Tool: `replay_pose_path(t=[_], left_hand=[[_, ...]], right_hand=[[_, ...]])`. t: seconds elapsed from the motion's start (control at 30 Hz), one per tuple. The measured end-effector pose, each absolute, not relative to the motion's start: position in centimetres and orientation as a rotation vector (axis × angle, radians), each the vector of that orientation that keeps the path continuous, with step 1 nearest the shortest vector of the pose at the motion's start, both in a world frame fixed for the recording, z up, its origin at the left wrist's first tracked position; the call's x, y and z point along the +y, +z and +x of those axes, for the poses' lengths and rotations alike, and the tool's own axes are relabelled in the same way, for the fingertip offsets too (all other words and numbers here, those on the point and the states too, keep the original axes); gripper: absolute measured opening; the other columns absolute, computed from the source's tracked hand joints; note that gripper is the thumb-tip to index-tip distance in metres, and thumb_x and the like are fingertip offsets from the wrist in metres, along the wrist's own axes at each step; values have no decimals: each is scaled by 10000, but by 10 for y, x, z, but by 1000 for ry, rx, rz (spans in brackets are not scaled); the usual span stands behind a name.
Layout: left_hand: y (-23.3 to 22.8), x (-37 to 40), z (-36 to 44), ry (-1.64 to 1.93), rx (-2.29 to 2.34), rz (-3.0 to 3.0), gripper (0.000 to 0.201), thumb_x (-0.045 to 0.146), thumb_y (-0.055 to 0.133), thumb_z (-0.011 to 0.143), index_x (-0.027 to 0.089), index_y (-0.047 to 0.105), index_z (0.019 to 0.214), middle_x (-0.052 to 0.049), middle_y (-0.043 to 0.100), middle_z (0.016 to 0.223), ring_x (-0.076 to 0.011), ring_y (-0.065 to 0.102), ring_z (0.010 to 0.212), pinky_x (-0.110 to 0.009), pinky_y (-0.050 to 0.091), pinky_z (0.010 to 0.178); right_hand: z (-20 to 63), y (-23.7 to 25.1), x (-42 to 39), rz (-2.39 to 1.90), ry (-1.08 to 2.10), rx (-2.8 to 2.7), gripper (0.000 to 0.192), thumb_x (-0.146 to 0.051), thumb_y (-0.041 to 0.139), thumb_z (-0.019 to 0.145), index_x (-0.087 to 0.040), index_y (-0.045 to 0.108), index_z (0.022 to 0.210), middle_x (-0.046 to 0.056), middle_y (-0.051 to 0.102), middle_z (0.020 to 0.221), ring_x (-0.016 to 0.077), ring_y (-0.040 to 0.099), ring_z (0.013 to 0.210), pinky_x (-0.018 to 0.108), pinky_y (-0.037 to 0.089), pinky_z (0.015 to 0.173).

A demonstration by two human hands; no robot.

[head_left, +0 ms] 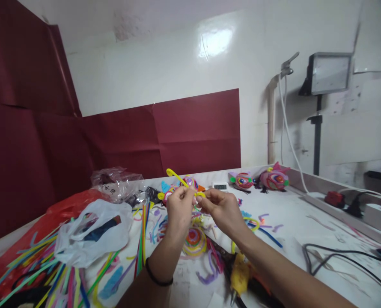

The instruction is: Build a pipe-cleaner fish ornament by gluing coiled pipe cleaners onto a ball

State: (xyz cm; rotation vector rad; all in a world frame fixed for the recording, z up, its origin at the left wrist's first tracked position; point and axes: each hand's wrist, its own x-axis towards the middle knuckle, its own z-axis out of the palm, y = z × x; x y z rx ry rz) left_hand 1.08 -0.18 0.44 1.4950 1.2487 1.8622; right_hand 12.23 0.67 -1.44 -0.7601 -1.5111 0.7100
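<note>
Held up over the cluttered white desk [306,222], the fuzzy yellow pipe cleaner [177,176] looks light and bendy, pinched closed between left hand [179,205] and right hand [221,206] near its middle.

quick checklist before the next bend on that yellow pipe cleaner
1. Both hands on the yellow pipe cleaner: ok; left hand and right hand pinch it.
2. Hooked free end clear of the clutter: ok, it sticks up.
3. Spare pipe cleaners near: ok, at the left.
4. Glue gun away from the arms: not ok, right by the right forearm.
5. Glue gun hot: cannot tell.
</note>
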Motion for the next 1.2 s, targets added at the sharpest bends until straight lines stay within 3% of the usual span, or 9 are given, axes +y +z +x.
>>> replay_pose_path(t=[0.3,0.77,1.03,1.2], left_hand=[[9,-10,9,1751,1564,1938,337,287,524,798,203,426,487,53,406,457,-111,372,478,-262,251,510],[0,-13,18,1604,1497,2447,312,206,465,852,208,366,556,46,388,537,-116,367,526,-278,238,560],[1,-3,16,1452,1563,2159,396,309,488,824,202,321,480,61,318,459,-106,343,495,-263,237,525],[-2,4,14,1542,1551,1983,366,319,511,811,196,435,475,52,403,455,-110,394,492,-258,269,524]], right_hand=[[134,-10,7,-836,618,-1663,271,-383,646,739,-182,600,563,10,618,512,151,562,497,241,412,470],[155,10,2,-1072,543,-1913,190,-159,606,693,-182,590,505,18,634,469,151,562,436,246,345,444],[164,3,15,-1049,740,-1961,205,-166,649,696,-175,570,507,24,646,490,143,593,437,226,409,428],[161,0,17,-950,932,-1828,262,-279,756,627,-171,547,513,-2,591,455,111,525,409,221,391,409]])
